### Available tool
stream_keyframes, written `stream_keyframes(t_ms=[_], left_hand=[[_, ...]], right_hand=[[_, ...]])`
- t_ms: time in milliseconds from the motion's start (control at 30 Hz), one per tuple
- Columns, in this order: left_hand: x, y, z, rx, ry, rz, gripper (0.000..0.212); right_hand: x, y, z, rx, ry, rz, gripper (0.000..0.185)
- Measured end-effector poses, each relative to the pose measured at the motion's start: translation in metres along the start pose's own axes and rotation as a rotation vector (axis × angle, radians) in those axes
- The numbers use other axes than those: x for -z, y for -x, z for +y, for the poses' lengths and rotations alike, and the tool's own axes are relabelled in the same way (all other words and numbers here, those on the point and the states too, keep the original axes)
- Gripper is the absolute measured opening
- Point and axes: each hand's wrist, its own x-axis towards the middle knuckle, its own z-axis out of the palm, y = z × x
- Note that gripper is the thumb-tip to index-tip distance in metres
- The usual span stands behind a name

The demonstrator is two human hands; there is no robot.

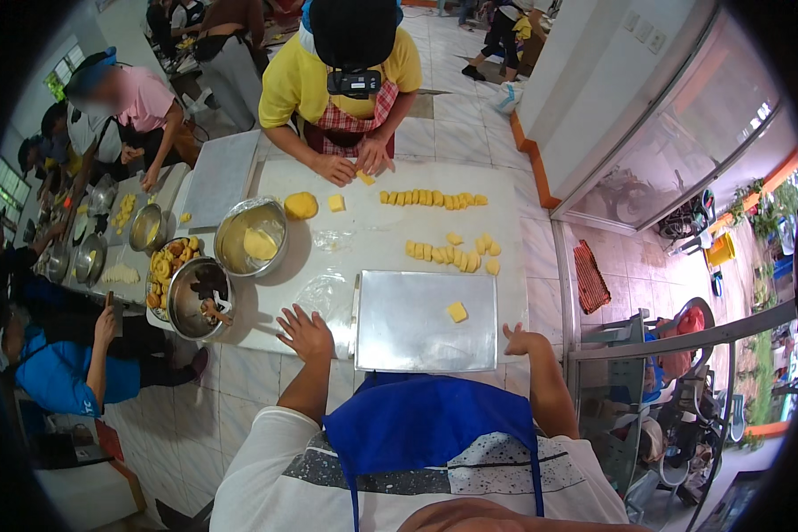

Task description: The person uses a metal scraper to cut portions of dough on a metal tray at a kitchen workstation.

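Note:
My left hand [306,332] rests on the white tabletop [272,332] with its fingers spread and nothing held. My right hand [519,338] is at the table's right edge, beside a metal baking tray [405,326]; it holds nothing and some fingers look bent. One yellow dough piece [457,312] lies on the tray. Beyond the tray are a row of cut dough pieces [439,255] and a few loose ones, and farther off a second row [432,198]. Clear plastic film [322,296] lies beyond my left hand.
Across the table a person in yellow [346,100] handles a small dough piece. Left stand a steel bowl with dough [253,229], a steel bowl with dark items [185,299] and a plate of browned pieces [163,263]. A dough ball [300,205] sits near them. A glass door frame [562,279] is at right.

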Motion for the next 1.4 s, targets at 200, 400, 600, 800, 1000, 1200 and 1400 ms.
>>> stream_keyframes(t_ms=[200, 400, 600, 800, 1000, 1200, 1400], left_hand=[[0.003, 0.0, 0.002, 0.007, 0.011, -0.016, 0.057], [-0.008, -0.002, -0.005, -0.007, -0.073, 0.031, 0.057], [-0.005, -0.001, -0.005, 0.023, -0.01, 0.003, 0.058], [0.002, -0.003, -0.005, 0.011, 0.051, -0.04, 0.062], [-0.002, -0.024, -0.078, -0.193, 0.748, -0.137, 0.066], [0.118, -0.113, -0.324, 0.403, 0.316, -1.227, 0.036], [0.232, -0.258, -0.444, 0.537, 1.188, 0.595, 0.089]], right_hand=[[-0.001, -0.005, 0.001, 0.004, 0.01, 0.028, 0.088], [-0.009, -0.013, 0.006, 0.018, 0.031, 0.066, 0.092], [-0.015, -0.029, 0.022, 0.056, 0.025, 0.055, 0.101], [-0.015, -0.041, 0.032, 0.051, 0.024, 0.067, 0.101], [-0.011, -0.025, 0.037, 0.202, -0.19, 0.156, 0.085], [-0.039, -0.076, 0.107, 0.182, -0.687, 0.871, 0.035], [-0.012, -0.027, 0.04, 0.029, -0.541, 1.291, 0.024]])
